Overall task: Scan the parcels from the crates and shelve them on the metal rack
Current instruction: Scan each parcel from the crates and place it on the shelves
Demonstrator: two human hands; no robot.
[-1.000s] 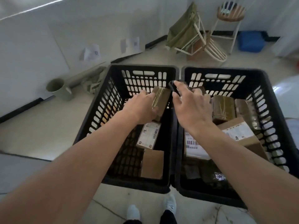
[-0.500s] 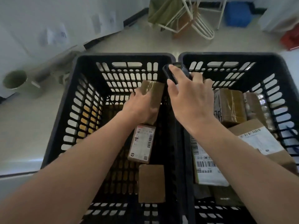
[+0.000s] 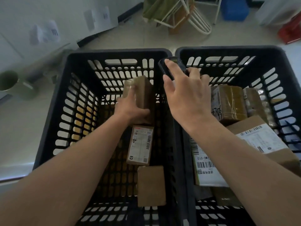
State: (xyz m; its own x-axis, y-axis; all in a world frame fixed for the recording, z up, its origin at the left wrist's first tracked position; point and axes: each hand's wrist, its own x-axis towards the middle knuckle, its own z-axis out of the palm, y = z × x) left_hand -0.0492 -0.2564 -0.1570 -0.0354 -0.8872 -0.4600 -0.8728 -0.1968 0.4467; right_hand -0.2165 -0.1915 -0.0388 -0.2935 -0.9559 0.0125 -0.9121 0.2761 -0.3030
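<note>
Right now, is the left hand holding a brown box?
Yes, the left hand grips a small brown box above the left crate, its fingers curled round it.

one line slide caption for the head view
Left hand grips small brown parcel in black crate; right hand holds dark scanner.

Left hand (image 3: 132, 108) gripped a small brown parcel (image 3: 140, 93) inside the left crate (image 3: 53, 105), parcel tilted up on end. Right hand (image 3: 187, 98) held a dark scanner (image 3: 169, 66) over the shared crate walls. Two more parcels lay flat in the left crate: a labelled box (image 3: 140, 145) and a plain box (image 3: 151, 185). Right crate (image 3: 276, 75) held several parcels, among them a taped box (image 3: 231, 101) and a white-labelled box (image 3: 206, 167).
</note>
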